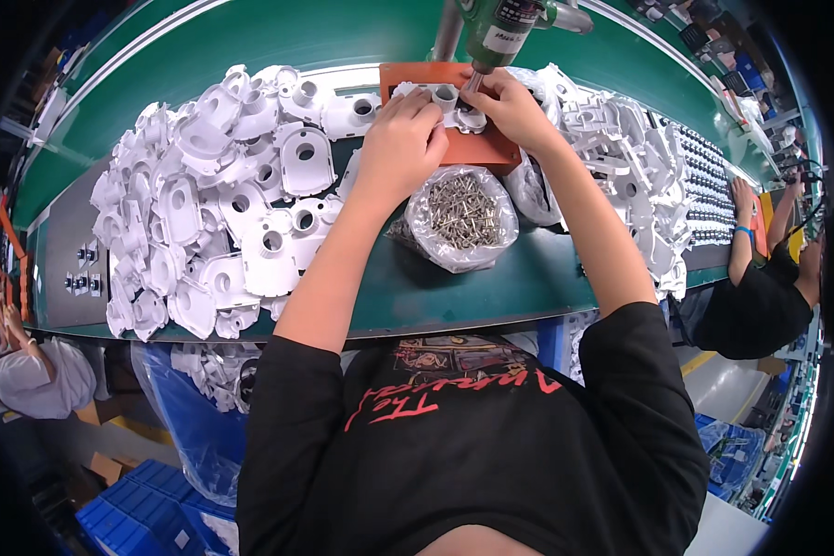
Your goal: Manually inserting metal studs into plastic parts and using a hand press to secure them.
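A white plastic housing part [446, 95] with a round tube lies on an orange fixture block [487, 151]. My left hand [405, 139] rests over its left side, fingers curled onto it. At the right end, my right hand [511, 107] has its fingertips closed together right beside the metal tip of a green drill-like machine [493, 35]. Whatever those fingertips pinch is too small and covered to make out. Just in front of the block, between my forearms, sits a clear plastic bag [419, 218] filled with small metal screws or pins [463, 211].
White housings [181, 208] are heaped to the left, with another pile [621, 153] to the right. Rows of small black parts [704, 190] stand farther right. Small black pieces [83, 283] lie at the left end. Co-workers [751, 296] sit at both sides. Blue crates [144, 514] stand below.
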Available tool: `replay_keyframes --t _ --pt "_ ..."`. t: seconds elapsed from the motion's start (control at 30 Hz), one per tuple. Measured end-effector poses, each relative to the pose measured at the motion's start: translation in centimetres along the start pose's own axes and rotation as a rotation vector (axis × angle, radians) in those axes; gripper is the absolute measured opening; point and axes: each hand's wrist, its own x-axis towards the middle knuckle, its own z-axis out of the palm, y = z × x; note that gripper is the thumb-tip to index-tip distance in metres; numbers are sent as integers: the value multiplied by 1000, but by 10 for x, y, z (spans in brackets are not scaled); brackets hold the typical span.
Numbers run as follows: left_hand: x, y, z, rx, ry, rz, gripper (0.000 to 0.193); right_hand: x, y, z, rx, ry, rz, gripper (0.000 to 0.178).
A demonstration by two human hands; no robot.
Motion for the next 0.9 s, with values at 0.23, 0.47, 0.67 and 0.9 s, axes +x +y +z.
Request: replay_keyframes --t 0.23,0.47,0.67,0.9 --pt "1 0 3 0 4 5 13 -9 0 5 -294 208 -90 35" --pt "-2 -1 -2 16 38 12 13 -71 -92 -22 -99 -173 137 14" --pt "2 4 -1 -25 -18 -57 12 -112 -105 -11 -410 -349 -190 13" --pt "0 1 1 -15 17 -26 13 -114 -108 1 -705 -329 -318 6"
